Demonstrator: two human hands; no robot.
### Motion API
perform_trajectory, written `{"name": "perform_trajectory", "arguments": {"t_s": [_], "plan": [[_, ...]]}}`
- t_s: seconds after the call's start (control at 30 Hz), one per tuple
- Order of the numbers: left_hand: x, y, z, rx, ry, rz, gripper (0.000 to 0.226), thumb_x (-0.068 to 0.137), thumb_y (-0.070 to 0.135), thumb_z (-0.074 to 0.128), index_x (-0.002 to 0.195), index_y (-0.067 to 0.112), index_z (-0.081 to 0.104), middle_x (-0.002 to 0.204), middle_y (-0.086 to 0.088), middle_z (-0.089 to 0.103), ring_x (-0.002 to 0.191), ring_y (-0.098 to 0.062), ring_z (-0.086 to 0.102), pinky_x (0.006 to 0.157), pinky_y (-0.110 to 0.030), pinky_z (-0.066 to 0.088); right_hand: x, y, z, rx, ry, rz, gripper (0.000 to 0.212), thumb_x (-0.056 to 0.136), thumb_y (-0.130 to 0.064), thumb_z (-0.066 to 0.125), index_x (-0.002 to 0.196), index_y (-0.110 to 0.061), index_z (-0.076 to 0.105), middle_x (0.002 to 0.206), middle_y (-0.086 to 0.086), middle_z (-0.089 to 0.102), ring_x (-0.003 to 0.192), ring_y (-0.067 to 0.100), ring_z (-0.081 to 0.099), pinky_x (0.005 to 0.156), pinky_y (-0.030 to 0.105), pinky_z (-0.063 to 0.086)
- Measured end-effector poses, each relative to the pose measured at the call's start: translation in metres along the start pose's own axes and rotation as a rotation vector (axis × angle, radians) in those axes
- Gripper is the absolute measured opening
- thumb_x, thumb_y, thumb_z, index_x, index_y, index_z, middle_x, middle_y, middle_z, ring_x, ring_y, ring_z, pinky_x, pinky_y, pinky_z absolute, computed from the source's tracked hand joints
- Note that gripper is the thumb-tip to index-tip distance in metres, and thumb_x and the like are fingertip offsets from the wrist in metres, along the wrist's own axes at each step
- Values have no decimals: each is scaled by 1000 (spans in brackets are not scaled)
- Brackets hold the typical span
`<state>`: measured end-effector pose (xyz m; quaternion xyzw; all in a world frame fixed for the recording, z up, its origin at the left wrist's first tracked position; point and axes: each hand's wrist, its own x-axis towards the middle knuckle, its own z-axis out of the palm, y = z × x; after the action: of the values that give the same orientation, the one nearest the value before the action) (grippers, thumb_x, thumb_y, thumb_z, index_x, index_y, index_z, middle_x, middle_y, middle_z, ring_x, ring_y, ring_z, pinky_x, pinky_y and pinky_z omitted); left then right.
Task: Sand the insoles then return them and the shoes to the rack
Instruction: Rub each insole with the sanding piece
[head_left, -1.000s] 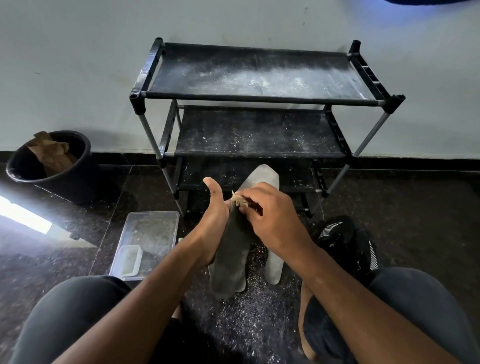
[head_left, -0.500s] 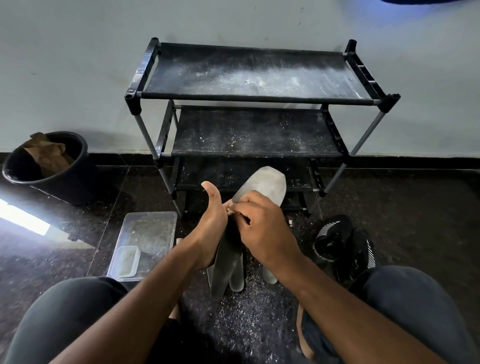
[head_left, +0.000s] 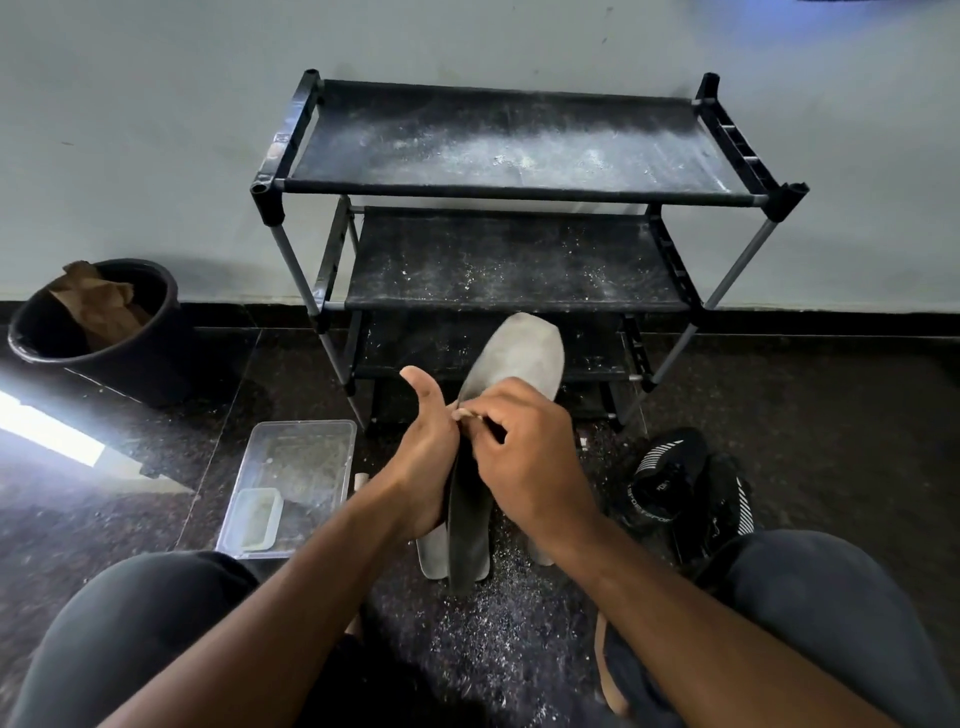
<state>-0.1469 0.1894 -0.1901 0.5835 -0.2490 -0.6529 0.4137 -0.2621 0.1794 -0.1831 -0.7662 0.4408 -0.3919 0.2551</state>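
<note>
From the head view, the left hand (head_left: 423, 457) grips a long grey foam insole (head_left: 511, 353) upright above the gritty, speckled floor (head_left: 831, 405) before the dusty black rack (head_left: 498, 192), while the right hand (head_left: 524, 457) pinches a tan sandpaper scrap (head_left: 464, 414) against its edge, black knit shoes (head_left: 685, 483) just right.

1. We see the rack (head_left: 519, 140) with matt black cloth shelves, dusted white, on grey metal tubes with black plastic joints.
2. We read the insole (head_left: 519, 353) as matt grey, soft-looking.
3. The floor (head_left: 831, 415) is glossy dark speckled stone.
4. The tub (head_left: 296, 467) is clear plastic.
5. The bin (head_left: 156, 338) is black plastic, holding crumpled brown paper (head_left: 93, 301).
</note>
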Motion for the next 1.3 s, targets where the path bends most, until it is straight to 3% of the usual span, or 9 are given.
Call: {"name": "perform_trajectory", "arguments": {"t_s": [0.13,0.27,0.37,0.47,0.63,0.83,0.9,1.03,1.3], "plan": [[-1,-16,9,199,-52,57,112,71,94,4,129,22,67,99,-6,77,106,-19,72,92,-34,58,10,6,-6,-67,81,55,12,92,-1,64,96,-6,75,90,0,65,85,9,63,77,16,52],[-4,-14,10,109,-69,66,104,78,85,6,124,15,67,88,-4,78,91,-14,76,72,-24,59,10,3,-6,-2,65,85,13,90,2,65,91,-5,75,89,0,65,82,6,63,75,9,49],[4,-5,1,3,29,4,116,71,95,7,100,3,72,89,-20,69,87,-29,71,81,-43,64,3,-1,-1,72,-39,116,14,89,1,68,94,-9,77,88,-5,67,81,3,64,75,11,50],[5,-1,-6,-94,71,-35,130,64,104,11,120,2,69,113,-22,60,102,-40,59,107,-63,46,-2,-2,2,146,-88,154,14,87,2,71,96,-7,77,87,-7,67,76,-1,64,71,10,51],[3,-10,2,77,18,58,101,88,81,1,103,10,70,78,-7,76,78,-11,75,68,-27,60,3,-4,-1,78,31,133,14,88,2,68,92,-8,77,90,-2,70,84,5,64,77,12,51],[5,-23,7,153,-101,150,106,75,91,8,133,21,64,102,-4,79,105,-10,73,95,-33,59,9,-3,-5,52,116,140,9,90,-2,69,91,-7,76,89,-2,69,86,3,62,76,3,43],[7,-20,7,66,-49,152,107,73,94,11,116,17,71,103,-16,77,105,-22,74,95,-41,58,7,-4,-3,88,60,155,7,90,-4,70,92,-7,76,89,-3,69,84,3,64,74,6,46],[7,-6,4,-65,151,68,98,84,85,3,60,11,62,52,-10,54,51,-19,56,58,-30,51,4,-4,-2,201,-101,260,8,89,-2,72,93,-7,77,87,-4,69,70,0,66,59,7,48],[4,-19,8,141,3,66,117,65,102,9,133,25,66,121,-13,74,123,-22,67,107,-40,53,5,-6,-3,111,90,187,12,89,-1,68,85,-10,75,87,-4,68,85,3,63,73,6,46]]}}
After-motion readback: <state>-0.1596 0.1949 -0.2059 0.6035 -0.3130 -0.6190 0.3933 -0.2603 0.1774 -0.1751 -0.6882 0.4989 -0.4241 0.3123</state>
